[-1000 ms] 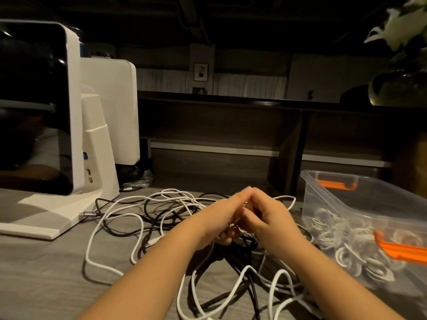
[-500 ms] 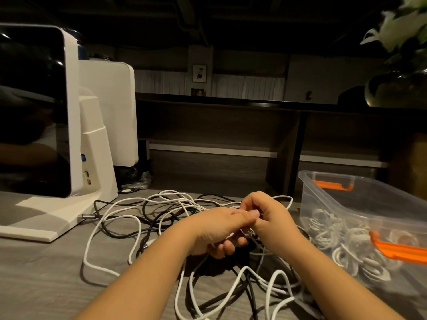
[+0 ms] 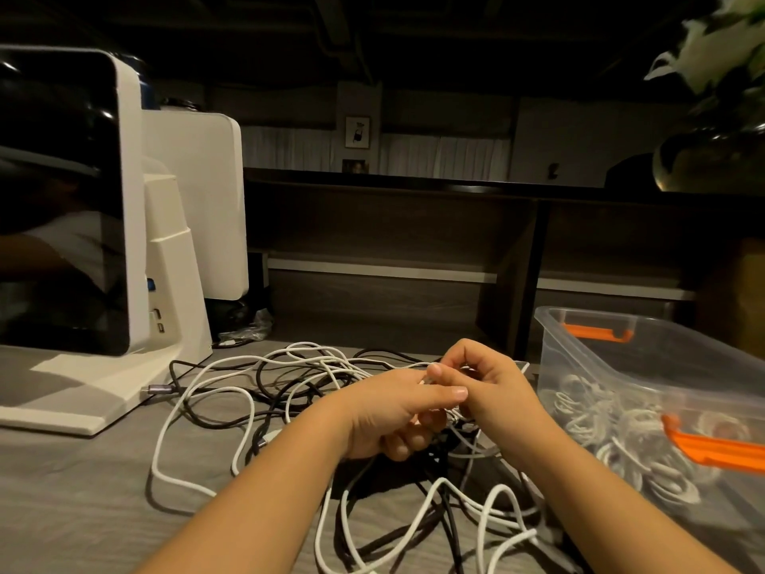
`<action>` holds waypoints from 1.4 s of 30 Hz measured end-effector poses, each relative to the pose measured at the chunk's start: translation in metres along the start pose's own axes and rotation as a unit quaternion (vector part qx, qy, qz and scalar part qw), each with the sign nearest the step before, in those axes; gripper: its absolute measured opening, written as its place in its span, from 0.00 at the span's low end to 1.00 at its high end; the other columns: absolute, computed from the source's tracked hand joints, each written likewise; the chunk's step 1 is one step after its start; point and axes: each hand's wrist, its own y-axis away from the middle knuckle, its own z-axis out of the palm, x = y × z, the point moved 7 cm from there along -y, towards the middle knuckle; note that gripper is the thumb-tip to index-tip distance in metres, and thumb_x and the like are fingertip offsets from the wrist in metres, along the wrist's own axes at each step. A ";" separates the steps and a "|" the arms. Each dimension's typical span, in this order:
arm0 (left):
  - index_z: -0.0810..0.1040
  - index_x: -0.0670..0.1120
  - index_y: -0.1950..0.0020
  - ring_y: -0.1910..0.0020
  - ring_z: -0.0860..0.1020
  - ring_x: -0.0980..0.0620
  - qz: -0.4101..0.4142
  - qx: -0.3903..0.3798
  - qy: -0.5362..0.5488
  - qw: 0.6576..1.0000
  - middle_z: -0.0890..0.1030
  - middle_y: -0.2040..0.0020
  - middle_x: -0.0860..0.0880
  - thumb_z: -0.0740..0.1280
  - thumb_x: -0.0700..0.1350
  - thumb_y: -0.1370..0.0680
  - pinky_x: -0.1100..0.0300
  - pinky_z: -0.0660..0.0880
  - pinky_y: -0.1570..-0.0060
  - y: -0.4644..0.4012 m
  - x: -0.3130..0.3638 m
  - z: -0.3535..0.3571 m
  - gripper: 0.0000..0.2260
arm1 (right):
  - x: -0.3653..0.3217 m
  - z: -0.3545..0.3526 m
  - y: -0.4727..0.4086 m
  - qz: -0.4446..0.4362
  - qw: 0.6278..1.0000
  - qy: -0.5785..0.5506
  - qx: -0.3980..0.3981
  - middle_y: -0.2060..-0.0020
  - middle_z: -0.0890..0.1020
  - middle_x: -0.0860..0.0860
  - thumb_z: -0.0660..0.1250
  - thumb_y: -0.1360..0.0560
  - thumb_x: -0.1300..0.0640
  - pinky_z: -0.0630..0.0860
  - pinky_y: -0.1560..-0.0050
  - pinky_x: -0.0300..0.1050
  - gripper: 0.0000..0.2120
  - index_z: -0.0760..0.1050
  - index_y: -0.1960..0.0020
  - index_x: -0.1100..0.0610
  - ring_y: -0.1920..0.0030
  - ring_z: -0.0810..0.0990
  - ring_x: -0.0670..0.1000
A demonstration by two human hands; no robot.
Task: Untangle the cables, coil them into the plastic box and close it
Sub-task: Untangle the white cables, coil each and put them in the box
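Head view: your two hands meet over the middle of the tabletop [image 3: 74,482], right above a tangle of cables [image 3: 265,391]. Your left hand [image 3: 393,412] has its thumb and forefinger stretched toward the right, pinching a thin white cable [image 3: 426,379] between them, while its other fingers curl underneath. Your right hand [image 3: 492,391] is curled too, its fingertips closed on the same knot of cable just where the two hands touch — which strand it grips you cannot tell from here.

The tangle mixes white and black cables; they cross too often to count, though you can see at least two colours and one metal-tipped plug [image 3: 159,389] lying near the foot of the white device [image 3: 174,283]. White loops spread from that foot across to your forearms and down toward the near edge, and black strands run beneath them.

One clear plastic box [image 3: 579,354] stands to your right, just beside the tangle and apart from both hands. It is open at the top, and coiled white cables [image 3: 612,432] already lie inside it. Two orange latches show on it — a far latch [image 3: 596,331] on the back rim and a near latch [image 3: 712,445] on the front rim.
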 end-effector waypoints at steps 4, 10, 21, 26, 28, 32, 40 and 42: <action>0.70 0.52 0.61 0.74 0.60 0.58 0.005 0.003 0.037 0.999 0.66 0.70 0.54 0.57 0.60 0.17 0.67 0.57 0.76 -0.005 0.000 0.002 0.17 | 0.004 -0.001 -0.002 0.012 0.999 -0.048 -0.012 0.72 0.76 0.49 0.59 0.19 0.51 0.71 0.65 0.40 0.15 0.74 0.61 0.57 0.67 0.73 0.48; 0.74 0.47 0.55 0.75 0.68 0.56 0.103 0.173 0.007 0.979 0.75 0.69 0.51 0.54 0.55 0.15 0.65 0.66 0.75 -0.004 0.014 -0.024 0.17 | 0.015 0.004 0.001 0.025 0.992 0.101 -0.077 0.55 0.83 0.47 0.55 0.18 0.44 0.76 0.43 0.46 0.17 0.78 0.50 0.52 0.51 0.80 0.46; 0.80 0.46 0.48 0.57 0.86 0.50 0.175 0.288 0.160 0.928 0.87 0.55 0.48 0.54 0.51 0.14 0.60 0.82 0.58 0.002 0.019 -0.034 0.17 | -0.013 -0.018 0.001 -0.108 0.973 0.179 0.092 0.68 0.78 0.47 0.64 0.20 0.55 0.70 0.68 0.36 0.08 0.77 0.58 0.50 0.68 0.74 0.43; 0.80 0.43 0.44 0.54 0.86 0.48 0.179 0.286 0.299 0.893 0.87 0.52 0.45 0.53 0.51 0.14 0.58 0.83 0.59 0.003 0.018 -0.031 0.19 | 0.001 0.010 0.001 -0.056 0.977 0.206 -0.031 0.69 0.79 0.43 0.63 0.19 0.54 0.69 0.66 0.35 0.11 0.78 0.59 0.48 0.68 0.74 0.41; 0.79 0.42 0.44 0.54 0.86 0.48 0.183 0.302 0.317 0.880 0.87 0.54 0.45 0.53 0.51 0.14 0.57 0.83 0.60 0.003 0.017 -0.034 0.19 | 0.000 0.018 0.002 -0.054 0.976 0.203 -0.064 0.66 0.80 0.46 0.62 0.19 0.54 0.70 0.63 0.34 0.10 0.80 0.55 0.49 0.65 0.76 0.41; 0.79 0.42 0.45 0.59 0.86 0.49 0.193 0.330 0.363 0.850 0.87 0.58 0.47 0.54 0.51 0.14 0.58 0.82 0.63 0.005 0.014 -0.044 0.17 | 0.002 0.035 0.007 -0.042 0.952 0.262 -0.151 0.64 0.79 0.50 0.60 0.18 0.53 0.72 0.58 0.43 0.11 0.77 0.55 0.54 0.63 0.75 0.45; 0.76 0.46 0.48 0.77 0.63 0.59 0.189 0.369 0.484 0.771 0.75 0.67 0.52 0.55 0.51 0.14 0.66 0.60 0.79 0.016 0.004 -0.075 0.14 | -0.008 0.023 0.006 -0.097 0.932 0.336 -0.097 0.66 0.77 0.44 0.59 0.18 0.48 0.70 0.62 0.41 0.10 0.71 0.58 0.42 0.62 0.75 0.43; 0.76 0.47 0.48 0.77 0.62 0.58 0.189 0.389 0.495 0.753 0.74 0.66 0.52 0.55 0.51 0.14 0.66 0.59 0.78 0.020 0.001 -0.083 0.13 | -0.011 0.012 0.005 -0.094 0.942 0.317 -0.064 0.66 0.78 0.45 0.62 0.20 0.47 0.71 0.62 0.41 0.08 0.73 0.57 0.42 0.63 0.76 0.43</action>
